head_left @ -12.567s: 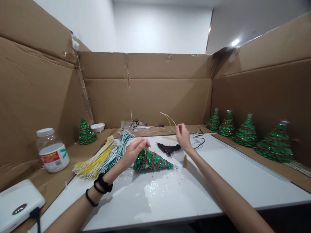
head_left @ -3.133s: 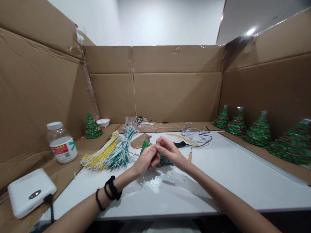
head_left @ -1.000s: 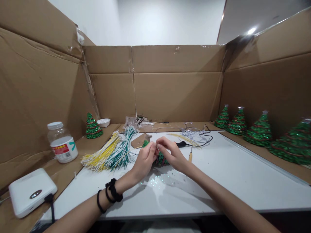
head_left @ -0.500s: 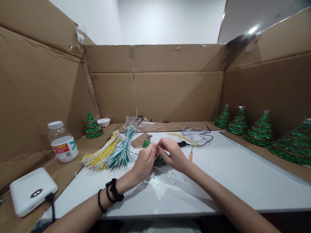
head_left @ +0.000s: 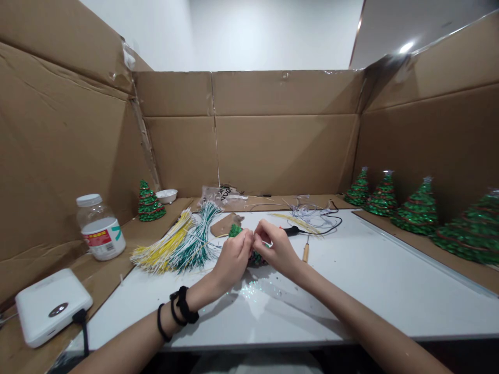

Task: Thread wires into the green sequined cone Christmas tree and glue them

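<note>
Watching remotely, I see the green tree [head_left: 234, 230] above the table [head_left: 351, 301], partly hidden behind my left hand [head_left: 233, 258] and right hand [head_left: 276, 245], long axis unclear, neither clearly nearer, each grip pinched narrow, contents indiscernible.

Lidded jar [head_left: 102, 240] beyond a white box [head_left: 50, 304]

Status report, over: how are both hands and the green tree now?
Left hand and right hand close together at green tree, grip unclear. Tree mostly hidden behind them. Glue gun just beyond right hand.
</note>
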Action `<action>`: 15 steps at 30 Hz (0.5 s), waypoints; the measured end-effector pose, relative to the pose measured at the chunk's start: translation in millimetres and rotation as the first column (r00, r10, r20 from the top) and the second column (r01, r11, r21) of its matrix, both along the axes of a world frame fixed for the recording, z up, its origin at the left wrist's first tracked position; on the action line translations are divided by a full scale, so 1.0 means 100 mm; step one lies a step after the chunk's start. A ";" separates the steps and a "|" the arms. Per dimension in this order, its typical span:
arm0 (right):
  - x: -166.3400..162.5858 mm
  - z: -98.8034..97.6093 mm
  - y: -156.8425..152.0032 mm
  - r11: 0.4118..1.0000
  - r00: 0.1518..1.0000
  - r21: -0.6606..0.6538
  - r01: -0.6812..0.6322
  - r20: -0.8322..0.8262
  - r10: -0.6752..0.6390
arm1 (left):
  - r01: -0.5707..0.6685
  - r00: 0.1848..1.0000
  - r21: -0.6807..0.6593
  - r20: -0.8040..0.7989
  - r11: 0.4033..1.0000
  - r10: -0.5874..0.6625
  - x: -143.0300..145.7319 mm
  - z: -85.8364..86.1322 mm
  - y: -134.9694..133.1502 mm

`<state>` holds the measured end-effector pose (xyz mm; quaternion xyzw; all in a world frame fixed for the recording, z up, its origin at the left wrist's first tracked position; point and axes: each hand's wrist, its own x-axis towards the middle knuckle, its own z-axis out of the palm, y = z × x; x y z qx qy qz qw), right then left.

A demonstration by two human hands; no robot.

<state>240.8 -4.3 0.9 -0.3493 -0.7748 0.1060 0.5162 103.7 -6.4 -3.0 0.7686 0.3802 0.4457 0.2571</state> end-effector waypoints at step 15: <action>-0.01 0.01 -0.01 0.948 0.887 -0.125 -0.293 -0.404 0.221 | 0.409 0.864 -0.295 0.431 0.864 -0.261 0.02 0.05 0.00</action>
